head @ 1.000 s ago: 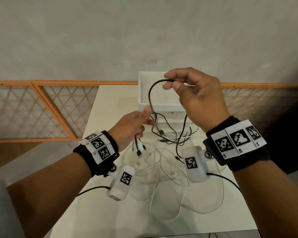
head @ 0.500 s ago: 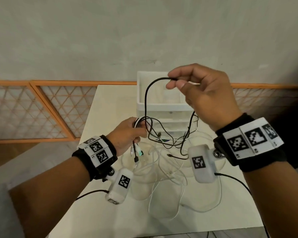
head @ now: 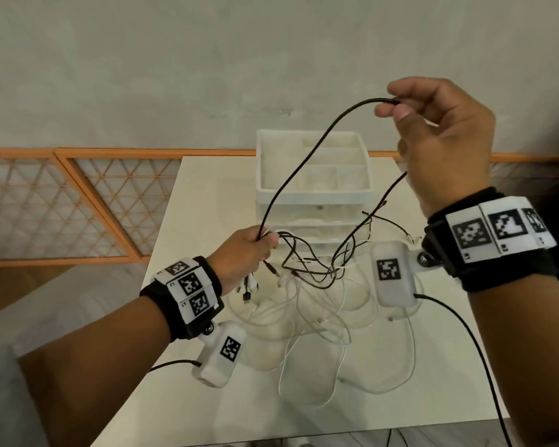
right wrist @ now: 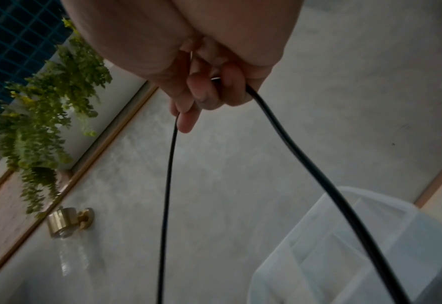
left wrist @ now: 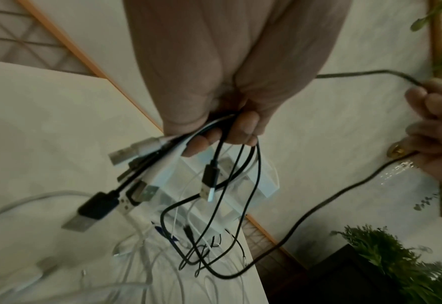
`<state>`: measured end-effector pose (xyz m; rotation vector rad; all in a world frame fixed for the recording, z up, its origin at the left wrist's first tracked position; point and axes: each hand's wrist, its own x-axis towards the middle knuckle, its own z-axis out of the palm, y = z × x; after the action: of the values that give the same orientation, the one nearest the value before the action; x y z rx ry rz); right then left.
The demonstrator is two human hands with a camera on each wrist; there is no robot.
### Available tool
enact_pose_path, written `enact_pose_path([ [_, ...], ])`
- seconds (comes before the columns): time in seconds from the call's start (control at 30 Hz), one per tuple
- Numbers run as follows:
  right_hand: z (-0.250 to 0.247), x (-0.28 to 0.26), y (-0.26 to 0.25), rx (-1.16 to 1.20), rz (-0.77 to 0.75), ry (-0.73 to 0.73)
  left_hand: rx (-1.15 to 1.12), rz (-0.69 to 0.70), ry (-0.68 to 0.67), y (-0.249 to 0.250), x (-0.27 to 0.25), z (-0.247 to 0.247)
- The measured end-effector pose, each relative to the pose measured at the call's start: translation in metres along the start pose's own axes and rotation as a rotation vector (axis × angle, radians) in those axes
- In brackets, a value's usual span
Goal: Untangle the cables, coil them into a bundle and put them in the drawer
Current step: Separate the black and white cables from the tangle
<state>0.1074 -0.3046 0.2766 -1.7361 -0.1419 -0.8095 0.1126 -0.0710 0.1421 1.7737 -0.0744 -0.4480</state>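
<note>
My right hand (head: 397, 106) is raised high above the table and pinches a black cable (head: 304, 162) that arcs down to my left hand (head: 265, 241). In the right wrist view the same black cable (right wrist: 305, 156) runs out of my curled fingers (right wrist: 202, 92) in two strands. My left hand (left wrist: 222, 131) grips a bunch of black and white cable ends, with several USB plugs (left wrist: 126, 156) hanging below it. A tangle of black cables (head: 320, 262) and white cables (head: 320, 333) lies on the white table (head: 207, 195). The white drawer unit (head: 313, 188) stands at the back.
An orange-framed lattice panel (head: 78, 201) runs along the wall to the left, behind the table. Green plants (left wrist: 386, 255) and a brass wall fitting (right wrist: 69, 220) show on the right side. The table's near edge (head: 271, 430) is close to me.
My right hand has lifted up and to the right, drawing the black cable into a longer arc. My left hand keeps its hold on the cable ends, slightly higher.
</note>
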Motion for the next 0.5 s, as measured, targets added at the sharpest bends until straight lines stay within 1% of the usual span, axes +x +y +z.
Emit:
enact_pose_path([
  [0.07,-0.010,0.005,0.014,-0.010,0.006,0.031,0.008,0.016,0.043,0.005,0.000,-0.007],
  [0.1,-0.017,0.006,0.024,-0.052,0.018,0.048,-0.024,0.022,0.063,0.009,0.001,-0.011],
  [0.13,-0.026,0.008,0.036,-0.148,0.041,0.060,-0.092,0.022,0.077,0.014,0.000,-0.016],
  [0.17,-0.035,0.009,0.048,-0.301,0.075,0.050,-0.173,0.019,0.081,0.018,0.000,-0.019],
  [0.2,-0.045,0.008,0.061,-0.498,0.120,0.010,-0.238,0.014,0.080,0.022,-0.002,-0.023],
  [0.27,-0.059,0.005,0.083,-0.908,0.203,-0.154,-0.263,-0.004,0.095,0.028,-0.004,-0.030],
  [0.3,-0.063,0.004,0.092,-1.073,0.253,-0.246,-0.246,-0.017,0.110,0.031,-0.004,-0.033],
  [0.33,-0.065,0.003,0.098,-1.170,0.342,-0.318,-0.228,-0.032,0.125,0.031,-0.004,-0.035],
  [0.4,-0.067,0.004,0.106,-1.180,0.546,-0.357,-0.199,-0.046,0.143,0.028,-0.002,-0.038],
  [0.43,-0.068,0.005,0.108,-1.113,0.601,-0.334,-0.174,-0.038,0.150,0.025,-0.001,-0.039],
  [0.47,-0.069,0.007,0.112,-1.011,0.612,-0.287,-0.133,-0.030,0.151,0.022,-0.001,-0.039],
  [0.5,-0.068,0.008,0.115,-0.910,0.579,-0.231,-0.090,-0.026,0.145,0.019,0.000,-0.040],
])
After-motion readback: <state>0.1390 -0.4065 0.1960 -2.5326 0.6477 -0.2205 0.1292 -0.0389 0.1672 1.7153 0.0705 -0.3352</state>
